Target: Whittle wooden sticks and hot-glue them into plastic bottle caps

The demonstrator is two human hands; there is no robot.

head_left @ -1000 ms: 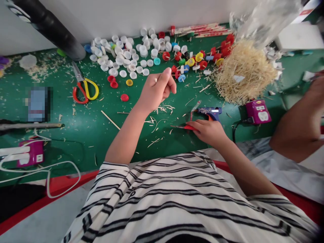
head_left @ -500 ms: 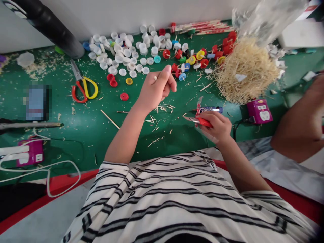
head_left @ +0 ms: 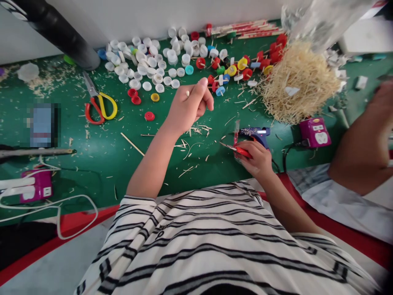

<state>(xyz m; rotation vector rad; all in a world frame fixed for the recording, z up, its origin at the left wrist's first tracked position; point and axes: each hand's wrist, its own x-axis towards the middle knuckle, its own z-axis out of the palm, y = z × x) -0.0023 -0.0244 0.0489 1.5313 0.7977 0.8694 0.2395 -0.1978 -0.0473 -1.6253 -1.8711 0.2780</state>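
The worktop (head_left: 101, 168) is green. A straw heap (head_left: 303, 86) sits toward its far right corner. My left hand (head_left: 192, 104) is over the middle, fingers curled. My right hand (head_left: 256, 157) is near the front edge. The glue gun (head_left: 258, 133) lies just beyond. My right fingers pinch the knife (head_left: 244, 152); my left grip the stick (head_left: 187, 94), pale end exposed.

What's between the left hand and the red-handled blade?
Pale shavings scattered on the green tabletop, between the left hand and the red-handled blade in the right hand. Shows in the head view.
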